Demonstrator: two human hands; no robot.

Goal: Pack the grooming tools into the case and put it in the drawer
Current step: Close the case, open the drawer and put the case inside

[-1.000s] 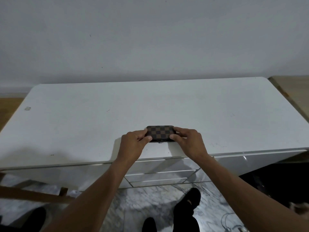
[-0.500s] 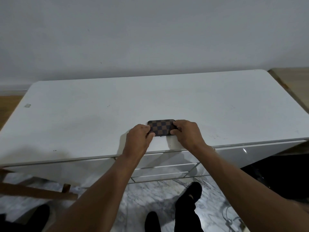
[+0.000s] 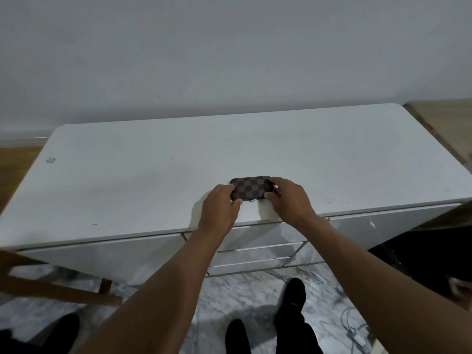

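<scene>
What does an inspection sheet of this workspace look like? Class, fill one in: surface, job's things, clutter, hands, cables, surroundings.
Surface: white dresser top, a few small marks.
Job's things: checkered case closed, flat near the front edge; drawers look shut; no loose tools seen.
Clutter: nothing seen.
Hands: left hand grips the case's left end, right hand its right end.
Cables: white cables on the floor, lower right.
Surroundings: grey wall, marble floor, wooden frame at left.

surface: white dresser top (image 3: 127, 187) | on it: checkered case (image 3: 249, 186), near front edge
</scene>
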